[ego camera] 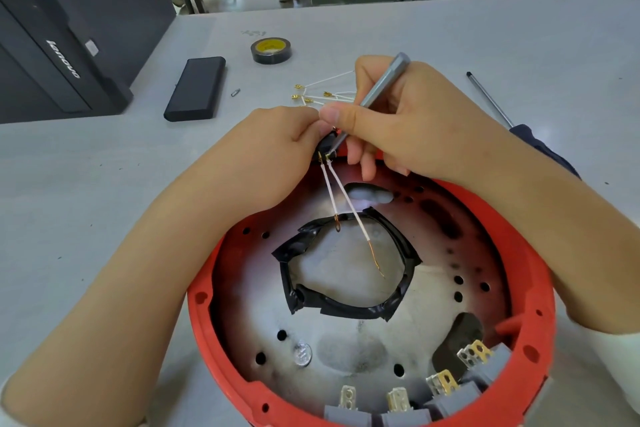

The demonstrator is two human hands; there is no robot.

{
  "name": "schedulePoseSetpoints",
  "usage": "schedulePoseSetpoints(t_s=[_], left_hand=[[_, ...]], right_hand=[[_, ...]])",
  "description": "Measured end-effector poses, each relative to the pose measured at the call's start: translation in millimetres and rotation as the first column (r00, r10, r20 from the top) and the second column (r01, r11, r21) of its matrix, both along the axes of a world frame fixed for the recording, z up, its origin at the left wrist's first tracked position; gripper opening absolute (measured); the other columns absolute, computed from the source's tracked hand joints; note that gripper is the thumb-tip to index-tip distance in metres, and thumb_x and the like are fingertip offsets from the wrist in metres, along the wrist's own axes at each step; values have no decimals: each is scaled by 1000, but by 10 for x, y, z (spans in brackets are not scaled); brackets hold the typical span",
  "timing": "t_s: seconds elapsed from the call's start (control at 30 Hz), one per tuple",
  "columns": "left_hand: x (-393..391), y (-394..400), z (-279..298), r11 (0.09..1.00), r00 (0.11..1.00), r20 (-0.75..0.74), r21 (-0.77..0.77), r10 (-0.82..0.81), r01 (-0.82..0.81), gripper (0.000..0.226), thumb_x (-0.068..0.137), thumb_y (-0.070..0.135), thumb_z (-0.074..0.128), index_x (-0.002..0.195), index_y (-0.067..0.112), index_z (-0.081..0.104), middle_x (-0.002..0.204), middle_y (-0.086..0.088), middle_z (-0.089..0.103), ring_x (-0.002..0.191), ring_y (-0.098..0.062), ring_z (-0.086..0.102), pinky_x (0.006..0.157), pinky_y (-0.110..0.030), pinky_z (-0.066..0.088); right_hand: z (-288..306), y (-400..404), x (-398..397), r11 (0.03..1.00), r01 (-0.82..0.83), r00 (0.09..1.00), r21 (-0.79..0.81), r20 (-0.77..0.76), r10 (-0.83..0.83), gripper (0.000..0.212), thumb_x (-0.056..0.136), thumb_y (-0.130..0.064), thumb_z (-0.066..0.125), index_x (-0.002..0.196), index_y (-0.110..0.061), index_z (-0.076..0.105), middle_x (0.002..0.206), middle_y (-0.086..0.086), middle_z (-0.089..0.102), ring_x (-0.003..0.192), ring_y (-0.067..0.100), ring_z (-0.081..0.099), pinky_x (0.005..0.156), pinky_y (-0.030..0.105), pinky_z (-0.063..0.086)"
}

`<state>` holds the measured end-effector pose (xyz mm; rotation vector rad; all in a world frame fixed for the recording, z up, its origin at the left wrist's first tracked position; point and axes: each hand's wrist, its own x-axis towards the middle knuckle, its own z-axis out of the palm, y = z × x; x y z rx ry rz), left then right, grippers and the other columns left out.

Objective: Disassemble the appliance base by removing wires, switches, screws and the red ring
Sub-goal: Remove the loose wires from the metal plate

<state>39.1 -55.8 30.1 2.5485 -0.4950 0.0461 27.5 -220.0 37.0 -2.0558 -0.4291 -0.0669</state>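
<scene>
At the far left of the desk (450,45) we see a black computer case (59,42), then a flat black box (195,88) and a roll of tape (271,50) further back. Our left hand (277,149) pinches a small black switch (327,146) at the far rim of the red ring (530,253), and two white wires (341,198) hang from the switch over the taped opening in the metal plate. Our right hand (408,128) grips a grey screwdriver (377,90) like a pen, its tip against the switch. Loose white wires (318,94) lie behind the hands. Grey switches (450,399) sit along the near rim, and a second screwdriver (491,100) lies on the right.
</scene>
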Motion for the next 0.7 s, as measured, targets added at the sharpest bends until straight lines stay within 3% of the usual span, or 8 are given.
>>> schedulePoseSetpoints(t_s=[0.3, 0.5, 0.7], left_hand=[[-5, -4, 11, 1000, 1000, 6, 16, -11, 11, 39, 100, 36, 33, 66, 22, 46, 53, 7, 41, 48, 4, 42, 48, -15, 31], [-1, 0, 10, 1000, 1000, 4, 20, 4, -4, 37, 100, 35, 32, 74, 17, 51, 56, 6, 43, 51, -4, 42, 49, -17, 32], [-12, -5, 13, 1000, 1000, 4, 28, 1, -1, 36, 99, 33, 33, 68, 21, 45, 58, 7, 44, 54, -8, 41, 48, -17, 30]], right_hand=[[3, 0, -52, 999, 10, 998, -45, 63, -7, 34, 91, -35, 62, 71, -16, 41, 57, 4, 66, 38, 16, 60, 35, 12, 33], [18, 5, -70, 999, 18, 998, -44, 60, -15, 37, 89, -35, 64, 68, -19, 39, 60, 3, 68, 41, 15, 62, 33, 19, 36], [22, 7, -68, 999, 3, 999, -32, 42, -1, 38, 88, -37, 65, 68, -19, 38, 61, 3, 69, 43, 19, 64, 33, 24, 42]])
